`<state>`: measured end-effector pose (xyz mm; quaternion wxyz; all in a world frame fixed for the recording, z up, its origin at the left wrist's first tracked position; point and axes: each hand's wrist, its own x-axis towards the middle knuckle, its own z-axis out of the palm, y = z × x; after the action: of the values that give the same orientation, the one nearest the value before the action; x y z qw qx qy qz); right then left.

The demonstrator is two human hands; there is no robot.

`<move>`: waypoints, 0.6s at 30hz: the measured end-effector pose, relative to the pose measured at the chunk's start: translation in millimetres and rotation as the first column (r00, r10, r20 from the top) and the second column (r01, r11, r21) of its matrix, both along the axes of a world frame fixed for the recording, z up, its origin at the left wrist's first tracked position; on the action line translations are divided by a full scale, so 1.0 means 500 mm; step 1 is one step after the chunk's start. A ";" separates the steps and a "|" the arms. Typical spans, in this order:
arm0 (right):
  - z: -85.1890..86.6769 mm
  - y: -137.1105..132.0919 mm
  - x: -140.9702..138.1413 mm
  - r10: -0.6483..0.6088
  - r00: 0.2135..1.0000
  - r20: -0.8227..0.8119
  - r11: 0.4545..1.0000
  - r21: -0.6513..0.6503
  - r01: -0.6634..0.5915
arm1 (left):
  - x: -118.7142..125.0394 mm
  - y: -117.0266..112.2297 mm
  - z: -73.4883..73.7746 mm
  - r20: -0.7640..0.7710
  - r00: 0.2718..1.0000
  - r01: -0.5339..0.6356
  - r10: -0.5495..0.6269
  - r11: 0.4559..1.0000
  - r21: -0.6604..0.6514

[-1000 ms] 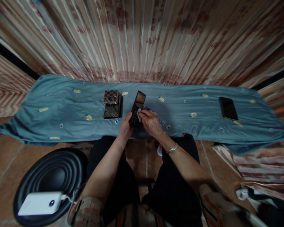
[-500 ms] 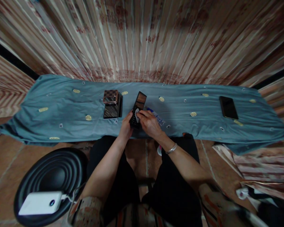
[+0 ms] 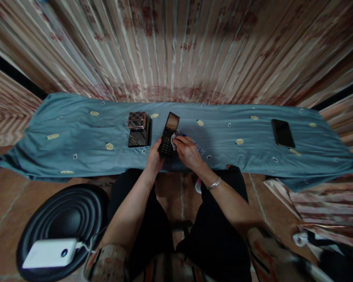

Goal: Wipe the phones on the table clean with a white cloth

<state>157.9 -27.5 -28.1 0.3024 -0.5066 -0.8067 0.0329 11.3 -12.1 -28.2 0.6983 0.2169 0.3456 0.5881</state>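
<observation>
A black flip phone point(image 3: 166, 143), unfolded with its keypad and screen showing, is gripped along its lower left side by my left hand point(image 3: 154, 157). My right hand point(image 3: 188, 152) pinches a small white wipe point(image 3: 173, 141) against the phone's right edge, beside the keys. Partly hidden behind my right hand lies a blue and clear plastic packet point(image 3: 199, 149) on the cloth. Left of the phone rests a small stack of folding phones point(image 3: 138, 138), the top one with a brown checkered cover.
A teal cloth point(image 3: 223, 152) with yellow pineapple prints covers the long table. On its right lies a dark phone point(image 3: 283, 133). Below left, a white power bank point(image 3: 50, 253) with a cable sits on a round black stool point(image 3: 66, 219). A pleated curtain point(image 3: 176, 51) hangs behind.
My right hand has drawn the wipe from over the keypad to the phone's right edge, uncovering the keys. The phone has shifted slightly left in my left hand.
</observation>
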 end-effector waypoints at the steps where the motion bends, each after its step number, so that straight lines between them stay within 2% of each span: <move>1: 0.000 0.001 0.001 -0.002 1.000 -0.001 1.000 -0.002 0.002 | -0.001 0.000 -0.002 -0.004 1.000 0.003 -0.003 1.000 0.002; 8: -0.001 0.003 0.000 -0.005 1.000 -0.021 1.000 0.030 0.006 | -0.002 -0.002 -0.014 -0.044 0.999 0.030 -0.028 0.999 0.043; 18: 0.010 0.003 -0.004 -0.018 1.000 0.003 1.000 0.025 0.018 | 0.015 -0.017 -0.016 -0.106 0.993 0.050 -0.041 0.996 0.078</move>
<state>155.9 -25.9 -23.2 0.3078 -0.5100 -0.8030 0.0192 18.7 -20.6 -36.4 0.6832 0.2830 0.3528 0.5733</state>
